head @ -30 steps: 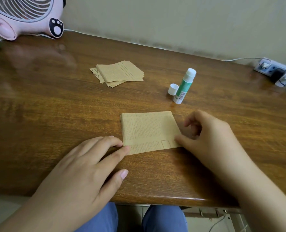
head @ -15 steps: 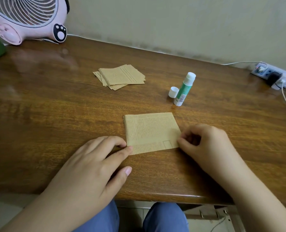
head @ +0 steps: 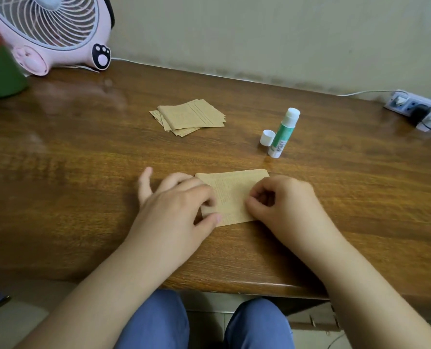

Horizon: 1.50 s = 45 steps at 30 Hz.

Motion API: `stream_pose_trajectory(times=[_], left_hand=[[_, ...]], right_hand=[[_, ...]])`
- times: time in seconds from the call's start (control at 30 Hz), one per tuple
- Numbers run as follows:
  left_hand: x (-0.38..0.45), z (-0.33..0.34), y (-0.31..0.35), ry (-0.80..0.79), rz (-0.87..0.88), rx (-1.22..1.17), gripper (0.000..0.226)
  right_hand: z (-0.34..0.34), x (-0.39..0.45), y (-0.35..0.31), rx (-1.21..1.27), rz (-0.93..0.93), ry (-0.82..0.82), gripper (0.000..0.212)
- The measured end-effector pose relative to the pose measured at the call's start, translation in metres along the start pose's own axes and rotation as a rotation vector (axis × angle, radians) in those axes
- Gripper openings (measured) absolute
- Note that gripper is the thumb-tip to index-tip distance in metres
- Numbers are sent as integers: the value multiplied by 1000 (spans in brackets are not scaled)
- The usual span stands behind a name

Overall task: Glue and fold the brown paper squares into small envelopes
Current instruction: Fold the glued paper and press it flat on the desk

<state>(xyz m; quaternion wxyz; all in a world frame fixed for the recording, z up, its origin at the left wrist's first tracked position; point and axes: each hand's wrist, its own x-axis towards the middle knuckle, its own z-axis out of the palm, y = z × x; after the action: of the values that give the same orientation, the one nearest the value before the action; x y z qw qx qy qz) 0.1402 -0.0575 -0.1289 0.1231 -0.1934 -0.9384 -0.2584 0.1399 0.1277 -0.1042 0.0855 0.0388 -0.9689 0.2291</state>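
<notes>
Both hands worked one brown paper square at frame centre.
The paper square lay flat near the table front edge; left hand pinched its left side, right hand pinched its right edge, fingers curled.

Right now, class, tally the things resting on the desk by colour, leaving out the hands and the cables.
Brown: 2, paper square, paper stack
Green: 2, glue stick, green container
White: 2, cap, power strip
Pink: 1, fan
Total: 7
</notes>
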Motion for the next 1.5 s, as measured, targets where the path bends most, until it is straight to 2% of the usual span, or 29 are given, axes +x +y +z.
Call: stream_pose_trajectory(times=[0.1, 0.2, 0.27, 0.43, 0.53, 0.77, 0.87, 1.03, 1.1, 1.33, 1.43, 1.5], left_hand=[[1, -4, 0, -74, -112, 60, 42], [7, -7, 0, -215, -155, 151, 61], [11, -9, -2, -292, -168, 183, 69], [18, -9, -6, -373, -193, 181, 80], [18, -9, -7, -366, -180, 182, 83], [15, -6, -11, -348, -163, 193, 84], [15, -6, -11, -339, -167, 206, 88], [16, -8, -9, -361, -200, 207, 91], [16, -8, -10, -362, -212, 209, 92], [16, -7, -12, -363, -217, 235, 92], [15, -7, -11, -359, -222, 234, 92], [15, -7, -11, -355, -224, 234, 91]], right_hand=[[-17, -4, 18, -18, 88, -2, 4], [-21, 0, 18, -118, 111, -29, 6], [-16, 6, 7, -173, 66, -12, 6], [13, 18, -35, -28, -149, -82, 12], [19, 22, -31, 3, -118, -85, 9], [-15, 18, 19, -72, 113, -34, 6], [-11, 24, 9, -158, 70, -3, 8], [21, 32, -38, -60, -123, -49, 10], [24, 34, -38, -47, -112, -51, 10], [-10, 32, 19, -92, 105, 12, 7], [-8, 36, 16, -125, 96, 16, 7], [3, 40, -2, -101, 11, 22, 8]])
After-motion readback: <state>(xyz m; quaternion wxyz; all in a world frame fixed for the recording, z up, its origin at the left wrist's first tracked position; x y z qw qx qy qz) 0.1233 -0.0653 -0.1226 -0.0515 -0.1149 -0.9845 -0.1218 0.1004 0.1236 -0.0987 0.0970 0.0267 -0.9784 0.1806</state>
